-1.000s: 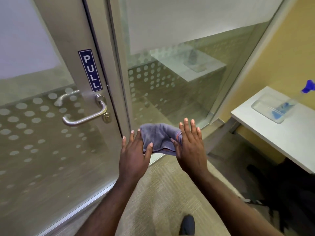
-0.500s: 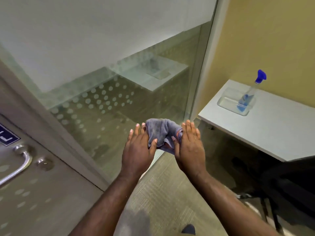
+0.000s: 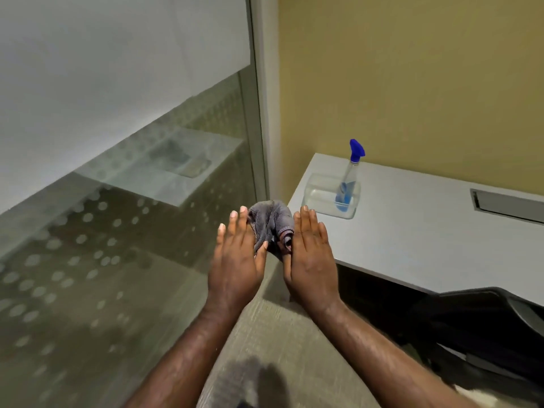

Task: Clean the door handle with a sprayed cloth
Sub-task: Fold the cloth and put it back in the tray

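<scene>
A bunched grey cloth is pressed between my two palms at mid-frame. My left hand holds its left side, fingers straight and thumb on the fabric. My right hand holds its right side the same way. A clear spray bottle with a blue nozzle and blue liquid stands in a clear plastic tray on the white desk, just beyond my right fingertips. The door handle is out of view.
The white desk runs along the yellow wall at right, with a recessed slot in it. A frosted, dotted glass partition fills the left. A dark chair sits under the desk edge. Carpet lies below.
My view has swung right: the door, its handle and the PULL sign have left the frame, and the desk with the spray bottle has come nearer. The cloth is bunched tighter between my hands.
</scene>
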`<state>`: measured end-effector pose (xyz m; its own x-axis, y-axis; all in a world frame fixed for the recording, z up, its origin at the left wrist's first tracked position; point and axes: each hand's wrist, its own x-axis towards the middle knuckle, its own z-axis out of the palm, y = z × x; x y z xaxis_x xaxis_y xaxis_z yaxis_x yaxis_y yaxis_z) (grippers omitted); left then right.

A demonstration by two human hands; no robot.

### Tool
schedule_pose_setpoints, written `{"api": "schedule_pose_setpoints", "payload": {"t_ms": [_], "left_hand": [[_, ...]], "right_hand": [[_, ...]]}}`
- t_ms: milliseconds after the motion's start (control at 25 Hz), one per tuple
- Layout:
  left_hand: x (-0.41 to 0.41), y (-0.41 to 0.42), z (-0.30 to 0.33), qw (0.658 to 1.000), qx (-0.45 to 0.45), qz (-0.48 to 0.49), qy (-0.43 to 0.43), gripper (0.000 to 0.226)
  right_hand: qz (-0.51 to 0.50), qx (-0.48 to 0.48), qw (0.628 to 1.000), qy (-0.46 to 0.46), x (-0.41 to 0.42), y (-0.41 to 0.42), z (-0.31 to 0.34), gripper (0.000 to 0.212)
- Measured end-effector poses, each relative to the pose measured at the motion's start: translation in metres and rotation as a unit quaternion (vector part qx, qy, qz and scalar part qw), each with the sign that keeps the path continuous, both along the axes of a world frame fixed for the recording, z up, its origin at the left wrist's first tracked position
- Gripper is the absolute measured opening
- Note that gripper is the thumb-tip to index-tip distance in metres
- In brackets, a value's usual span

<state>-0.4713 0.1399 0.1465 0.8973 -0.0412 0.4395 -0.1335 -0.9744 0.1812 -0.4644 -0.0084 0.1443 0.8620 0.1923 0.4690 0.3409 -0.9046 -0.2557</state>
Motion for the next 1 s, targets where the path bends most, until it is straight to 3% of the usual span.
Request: {"api": "schedule_pose_setpoints", "payload": {"t_ms": [400, 560, 680, 880, 1000], "left_hand": [[0.181, -0.011, -0.018, 0.988, -0.047, -0.148, 0.023, 0.062], [0.238, -0.017, -0.017, 0.980, -0.037, -0.194, 0.038, 0.061], [0.285, -0.026, -0.019, 0.974, 0.015, -0.220, 0.056, 0.061], [0.360, -0.046, -0.044, 0.957, 0.119, -0.237, 0.115, 0.059], [0.401, -0.057, -0.060, 0.939, 0.171, -0.256, 0.152, 0.058]], "right_hand": [[-0.113, 0.035, 0.993, 0.027, 0.151, -0.002, -0.012, 0.064], [-0.173, 0.123, 0.977, 0.036, 0.193, 0.003, -0.017, 0.064], [-0.211, 0.197, 0.955, 0.066, 0.226, 0.001, -0.029, 0.066], [-0.271, 0.224, 0.929, 0.115, 0.288, -0.014, -0.059, 0.065], [-0.263, 0.225, 0.928, 0.135, 0.321, -0.030, -0.081, 0.050]]}}
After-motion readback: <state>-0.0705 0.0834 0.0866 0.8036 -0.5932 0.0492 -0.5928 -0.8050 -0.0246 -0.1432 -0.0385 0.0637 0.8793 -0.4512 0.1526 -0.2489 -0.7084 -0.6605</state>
